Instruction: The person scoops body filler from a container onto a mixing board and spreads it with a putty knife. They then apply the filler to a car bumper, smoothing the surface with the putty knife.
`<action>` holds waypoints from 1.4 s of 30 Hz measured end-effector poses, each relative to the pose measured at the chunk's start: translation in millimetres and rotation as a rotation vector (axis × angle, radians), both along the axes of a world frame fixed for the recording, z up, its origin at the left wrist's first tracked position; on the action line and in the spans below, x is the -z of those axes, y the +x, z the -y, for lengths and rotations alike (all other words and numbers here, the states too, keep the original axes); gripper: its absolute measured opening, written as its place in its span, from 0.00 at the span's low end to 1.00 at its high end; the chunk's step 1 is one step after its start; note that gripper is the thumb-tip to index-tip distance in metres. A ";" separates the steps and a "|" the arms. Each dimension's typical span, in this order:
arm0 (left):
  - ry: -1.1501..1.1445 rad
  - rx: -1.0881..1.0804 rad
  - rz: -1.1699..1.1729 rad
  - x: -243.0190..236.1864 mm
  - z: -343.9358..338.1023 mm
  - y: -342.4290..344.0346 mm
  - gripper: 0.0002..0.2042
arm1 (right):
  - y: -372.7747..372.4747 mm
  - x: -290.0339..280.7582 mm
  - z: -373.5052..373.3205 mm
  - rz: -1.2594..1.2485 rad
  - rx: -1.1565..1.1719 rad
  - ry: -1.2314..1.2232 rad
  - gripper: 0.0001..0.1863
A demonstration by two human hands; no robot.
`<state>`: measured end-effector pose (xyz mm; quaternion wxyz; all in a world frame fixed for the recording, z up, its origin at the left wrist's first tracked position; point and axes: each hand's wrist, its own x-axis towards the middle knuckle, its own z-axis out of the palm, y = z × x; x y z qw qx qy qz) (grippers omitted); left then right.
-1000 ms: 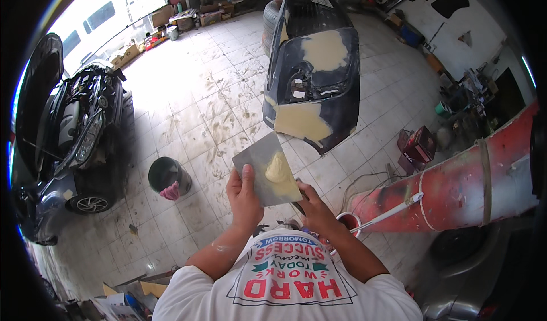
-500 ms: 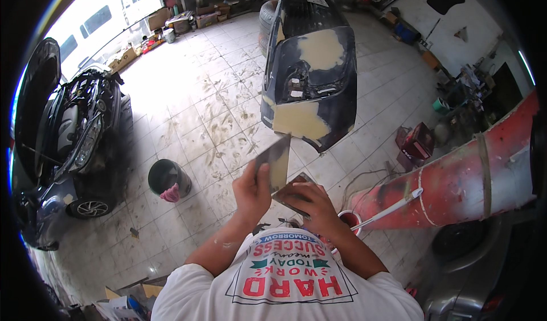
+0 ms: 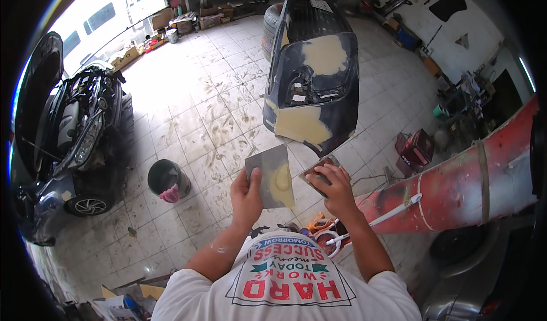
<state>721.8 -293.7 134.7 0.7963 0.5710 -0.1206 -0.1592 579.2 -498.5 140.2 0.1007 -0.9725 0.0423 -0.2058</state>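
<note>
My left hand (image 3: pixel 246 198) is closed on the left side of a flat grey plate (image 3: pixel 261 179), which carries a smear of pale yellow putty on its right half. My right hand (image 3: pixel 333 190) grips a smaller rectangular spreader (image 3: pixel 314 169), held beside the plate at its right, a small gap apart. Beyond both hands lies a dark car bumper (image 3: pixel 342 109) with beige filler patches, partly against a tire (image 3: pixel 270 27).
A car with raised hood (image 3: pixel 74 121) stands at left. A green bucket with pink cloth (image 3: pixel 162 176) sits on the tiled floor (image 3: pixel 211 150). A red-and-white panel (image 3: pixel 450 187) is at right, near a red box (image 3: pixel 415 147). Shelving and clutter (image 3: pixel 467 93) line the right wall.
My right hand and spreader have moved up and right, away from the plate. The plate was tilted edge-on half a second ago and now faces up again, with the putty more spread out.
</note>
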 end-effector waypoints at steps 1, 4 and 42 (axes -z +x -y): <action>0.131 0.005 0.144 0.8 0.6 -1.3 0.10 | -4.7 -2.2 -4.8 0.091 0.003 0.068 0.38; 0.321 -0.014 0.534 -5.1 5.6 -2.2 0.08 | -6.5 -6.8 -40.8 0.104 -0.110 0.111 0.35; -0.179 0.163 -0.527 -21.1 14.7 7.1 0.14 | 22.1 -3.8 -14.9 0.140 -0.101 0.410 0.46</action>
